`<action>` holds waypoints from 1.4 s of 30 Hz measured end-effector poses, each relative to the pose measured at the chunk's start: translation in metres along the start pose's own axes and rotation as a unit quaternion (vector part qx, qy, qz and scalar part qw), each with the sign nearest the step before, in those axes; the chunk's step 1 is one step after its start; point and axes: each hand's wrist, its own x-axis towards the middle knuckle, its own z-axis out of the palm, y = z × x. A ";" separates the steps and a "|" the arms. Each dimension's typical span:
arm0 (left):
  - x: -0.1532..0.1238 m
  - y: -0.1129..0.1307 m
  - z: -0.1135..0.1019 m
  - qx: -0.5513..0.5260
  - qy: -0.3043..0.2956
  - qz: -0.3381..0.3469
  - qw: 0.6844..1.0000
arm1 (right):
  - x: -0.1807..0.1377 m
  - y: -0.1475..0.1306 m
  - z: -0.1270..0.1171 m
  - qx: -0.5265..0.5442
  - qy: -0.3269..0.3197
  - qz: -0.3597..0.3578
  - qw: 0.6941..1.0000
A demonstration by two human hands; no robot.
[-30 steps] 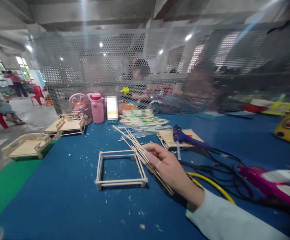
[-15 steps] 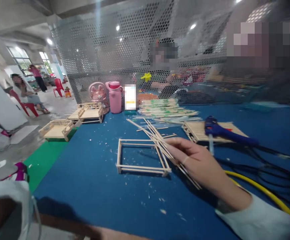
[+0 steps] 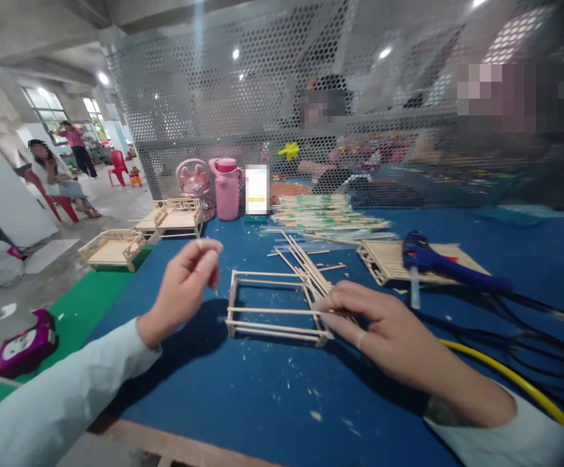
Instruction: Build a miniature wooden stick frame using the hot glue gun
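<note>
My right hand [image 3: 383, 331] is closed on a bundle of thin wooden sticks [image 3: 306, 263] that fans away over the blue table top [image 3: 223, 395]. Its fingertips pinch one stick lying level across a square stick frame [image 3: 272, 305]. The frame stands on the table just left of this hand. My left hand [image 3: 184, 285] hovers above the table left of the frame. Its fingers are curled, thumb against forefinger, and I see nothing in them.
A blue glue gun [image 3: 437, 263] lies on a slatted wooden panel [image 3: 389, 256]. Black cables [image 3: 529, 324] and a yellow hose [image 3: 505, 370] run right. Stick packs [image 3: 320, 214], a pink bottle [image 3: 227, 188], a pink fan [image 3: 191, 181] and small wooden beds [image 3: 174, 217] stand behind. People sit behind a mesh screen [image 3: 213, 110].
My left hand has come up into view beside the frame. My right hand shifted slightly toward the frame and now pinches one stick across it.
</note>
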 end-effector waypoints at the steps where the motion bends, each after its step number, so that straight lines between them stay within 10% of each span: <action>1: -0.001 -0.004 0.004 0.004 -0.017 -0.009 1.000 | 0.001 0.001 0.001 0.002 -0.005 0.002 1.000; 11: -0.007 -0.016 -0.004 -0.117 -0.248 -0.193 0.942 | 0.000 -0.001 0.003 0.019 -0.048 0.042 0.998; 42: -0.014 -0.019 -0.001 -0.242 -0.249 -0.271 0.898 | -0.020 0.003 -0.008 -0.005 -0.069 0.001 0.998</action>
